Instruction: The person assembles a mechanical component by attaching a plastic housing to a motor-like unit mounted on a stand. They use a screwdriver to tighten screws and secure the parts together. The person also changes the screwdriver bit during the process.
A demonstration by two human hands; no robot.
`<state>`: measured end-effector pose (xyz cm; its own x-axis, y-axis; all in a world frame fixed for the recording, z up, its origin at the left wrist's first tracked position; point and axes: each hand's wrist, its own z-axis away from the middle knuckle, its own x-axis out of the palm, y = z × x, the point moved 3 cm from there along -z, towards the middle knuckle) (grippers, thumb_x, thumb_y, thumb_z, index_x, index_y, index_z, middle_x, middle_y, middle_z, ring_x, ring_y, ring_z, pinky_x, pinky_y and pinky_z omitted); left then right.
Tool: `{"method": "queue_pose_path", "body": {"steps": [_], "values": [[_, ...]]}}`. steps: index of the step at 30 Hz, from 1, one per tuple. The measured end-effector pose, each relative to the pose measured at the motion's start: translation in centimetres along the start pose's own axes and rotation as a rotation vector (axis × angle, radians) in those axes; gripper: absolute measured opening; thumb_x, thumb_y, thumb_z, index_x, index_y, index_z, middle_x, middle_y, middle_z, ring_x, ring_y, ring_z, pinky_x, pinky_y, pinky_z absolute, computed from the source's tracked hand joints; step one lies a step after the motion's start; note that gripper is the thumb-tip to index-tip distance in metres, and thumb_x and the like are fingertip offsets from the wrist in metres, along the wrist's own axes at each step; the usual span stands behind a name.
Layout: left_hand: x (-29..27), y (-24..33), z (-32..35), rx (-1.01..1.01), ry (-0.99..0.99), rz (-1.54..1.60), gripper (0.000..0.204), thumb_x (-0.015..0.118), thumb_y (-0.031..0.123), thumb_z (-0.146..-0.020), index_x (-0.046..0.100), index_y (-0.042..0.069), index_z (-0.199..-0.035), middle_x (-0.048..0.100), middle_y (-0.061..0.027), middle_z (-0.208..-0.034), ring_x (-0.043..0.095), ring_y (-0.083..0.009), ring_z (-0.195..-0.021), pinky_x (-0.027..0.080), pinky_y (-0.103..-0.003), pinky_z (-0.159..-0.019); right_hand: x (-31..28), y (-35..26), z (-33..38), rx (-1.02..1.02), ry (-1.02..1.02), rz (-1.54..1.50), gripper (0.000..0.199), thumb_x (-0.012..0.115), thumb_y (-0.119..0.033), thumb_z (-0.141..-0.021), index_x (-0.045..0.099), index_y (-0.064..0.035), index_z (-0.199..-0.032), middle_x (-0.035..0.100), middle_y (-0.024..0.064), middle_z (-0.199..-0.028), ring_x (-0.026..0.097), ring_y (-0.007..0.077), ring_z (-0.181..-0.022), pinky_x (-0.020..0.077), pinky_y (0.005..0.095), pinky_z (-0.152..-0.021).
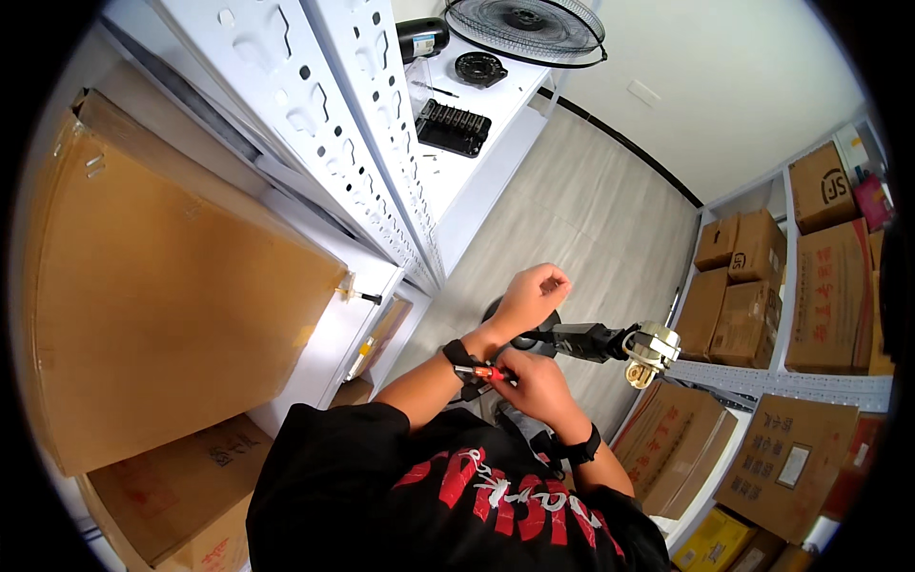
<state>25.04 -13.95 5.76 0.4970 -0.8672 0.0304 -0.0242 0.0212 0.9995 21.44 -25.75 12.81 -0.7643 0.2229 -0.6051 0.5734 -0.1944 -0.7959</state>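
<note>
My left hand is raised in front of me with its fingers curled in; whatever they hold, if anything, is hidden. A black band circles that wrist. My right hand is closed around a small screwdriver with a red and dark handle. Its metal shaft points left, across the band on my left wrist. Just beyond my hands stands a fan's black neck, topped by a bare metal motor. The fan's round base is partly covered by my hands.
On the white shelf ahead lie an open black bit case, a round black part and a wire fan guard. A large carton fills the left rack. Several cartons stand on the right shelves.
</note>
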Motion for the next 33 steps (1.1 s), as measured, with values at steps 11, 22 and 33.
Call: {"method": "queue_pose_path", "body": {"steps": [11,22,33], "values": [[-1.4,1.5,-1.0,-0.078,-0.024,0.336,0.010,0.064,0.009,-0.093,0.062,0.000,-0.096,0.069,-0.0066,-0.091,0.064,-0.0114,-0.079,0.052,-0.026,-0.072,0.4,-1.8,-1.7,-0.008,-0.010,0.103,0.021,0.071,-0.011,-0.077,0.058,-0.0082,-0.092,0.063,0.0093,-0.078,0.064,0.0324,-0.071,0.0478,0.0417,-0.059],[-12.3,0.6,3.7,0.001,0.010,0.048,0.008,0.067,0.007,-0.091,0.063,0.000,-0.093,0.066,-0.0027,-0.085,0.062,-0.0090,-0.076,0.051,-0.023,-0.070,-1.8,-2.1,-6.2,-0.058,0.076,-0.124,0.027,0.075,-0.015,-0.081,0.053,-0.0025,-0.074,0.049,0.0100,-0.062,0.048,0.0232,-0.056,0.0398,0.0346,-0.054],[-23.5,0.1,14.9,-0.202,0.321,-0.395,0.011,0.071,0.006,-0.082,0.061,0.002,-0.083,0.063,-0.0022,-0.072,0.058,-0.0082,-0.067,0.049,-0.025,-0.065,-5.7,4.5,-20.1,0.089,0.418,-0.293,0.017,0.061,-0.019,-0.094,0.067,-0.0028,-0.096,0.060,0.0042,-0.072,0.055,0.0137,-0.066,0.0463,0.0299,-0.065]]}}
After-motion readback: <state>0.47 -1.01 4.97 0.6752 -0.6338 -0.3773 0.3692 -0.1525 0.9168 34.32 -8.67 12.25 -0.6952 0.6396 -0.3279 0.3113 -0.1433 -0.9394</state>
